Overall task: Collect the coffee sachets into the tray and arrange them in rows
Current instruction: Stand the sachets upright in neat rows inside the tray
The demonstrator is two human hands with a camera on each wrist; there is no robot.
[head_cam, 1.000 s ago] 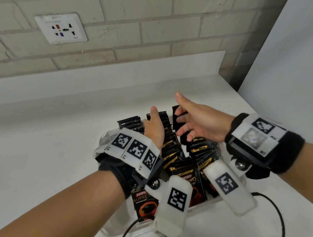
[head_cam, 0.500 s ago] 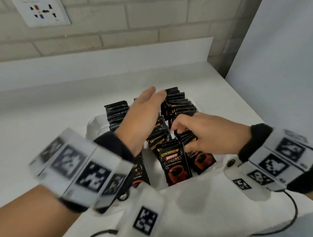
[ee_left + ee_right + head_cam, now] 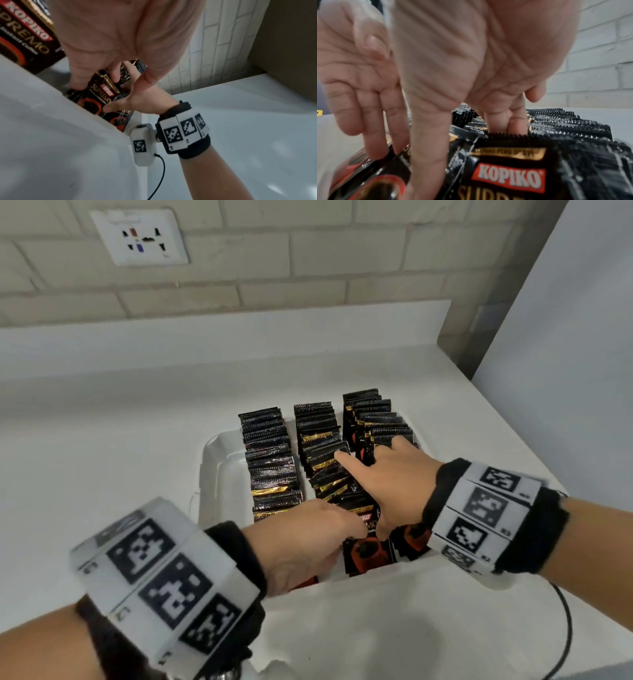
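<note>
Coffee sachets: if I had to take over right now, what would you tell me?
Left hand: at the near end of the tray, fingers curled on the front sachets.
Right hand: fingers spread and dipped between the middle row and right row; no clear grip.
Done: sachets stand in three rows in the tray, and the left row looks neat.
Left: the middle and right rows look uneven, and the front sachets lean. Straighten them.
</note>
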